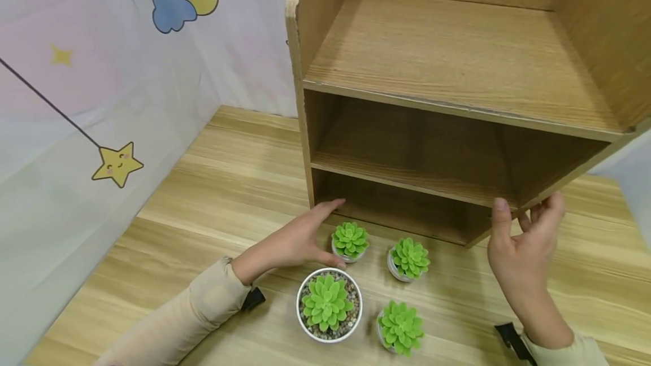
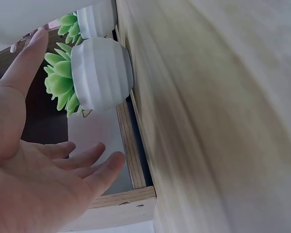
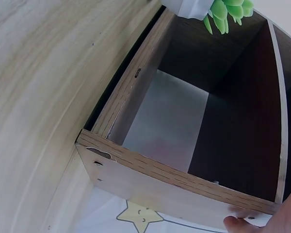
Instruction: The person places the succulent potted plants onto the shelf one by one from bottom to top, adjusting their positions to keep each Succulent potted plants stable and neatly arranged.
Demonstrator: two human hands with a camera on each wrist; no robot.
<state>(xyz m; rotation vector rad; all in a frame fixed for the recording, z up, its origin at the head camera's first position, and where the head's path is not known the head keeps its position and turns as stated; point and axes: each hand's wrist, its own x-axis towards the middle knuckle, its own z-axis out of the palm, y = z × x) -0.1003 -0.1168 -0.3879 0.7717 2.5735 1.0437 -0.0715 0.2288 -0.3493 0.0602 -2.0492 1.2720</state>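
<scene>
on my feed the small succulent [image 1: 350, 240] stands upright before the left end of the shelf's [image 1: 458, 61] lowest bay, just beside the left hand [image 1: 297, 239], whose thumb and fingers spread empty toward it; that hand is nearer, i judge, since the right [image 1: 529, 264] pinches the shelf's right side.

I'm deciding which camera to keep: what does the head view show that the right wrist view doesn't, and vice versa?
Only the head view: the left grip, the yellow moon, the blue cloud and the broad top board.
Only the right wrist view: a side panel's outer face and the dark gap beneath the shelf unit.
Both: the shelf unit, right grip, wood-grain tabletop and a potted succulent.
</scene>
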